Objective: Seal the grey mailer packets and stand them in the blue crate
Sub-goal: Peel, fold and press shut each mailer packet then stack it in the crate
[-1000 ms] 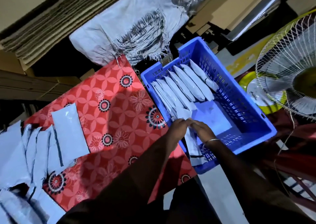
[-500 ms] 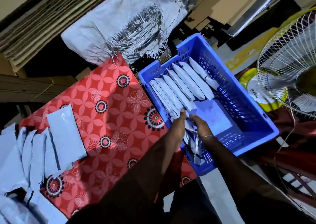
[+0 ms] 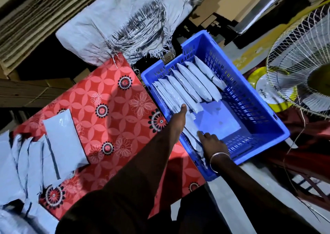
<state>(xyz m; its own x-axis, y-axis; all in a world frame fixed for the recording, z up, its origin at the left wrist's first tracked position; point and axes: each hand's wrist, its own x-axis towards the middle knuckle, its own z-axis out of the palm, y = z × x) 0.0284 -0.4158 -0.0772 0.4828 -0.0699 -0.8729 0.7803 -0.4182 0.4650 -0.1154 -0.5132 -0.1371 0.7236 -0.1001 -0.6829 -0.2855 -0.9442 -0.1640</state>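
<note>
- The left hand (image 3: 178, 119) reaches into the near-left part of the blue crate (image 3: 264, 108); its fingers lie against a grey packet (image 3: 190, 126) there, but whether they curl round it I cannot tell.
- The right hand (image 3: 211, 142) is at the near end of the same packet, fingers bent onto its edge; a thin bangle (image 3: 217, 158) circles that wrist. How firm the hold is cannot be made out.
- This packet stands on edge along the crate's left wall, just beside the row of filled packets (image 3: 192, 85) that lean together on edge across the far-left half of the crate.
- The right and near part of the crate floor shows bare blue plastic.
- Left of the crate is the table, covered by a red flowered cloth (image 3: 107, 108).
- On its near-left corner lie loose grey packets (image 3: 35, 155), overlapping, with one fuller packet (image 3: 64, 139) on top.
- Far from the crate lies a frayed white sack (image 3: 114, 17); to the right stands a fan (image 3: 303, 73).
</note>
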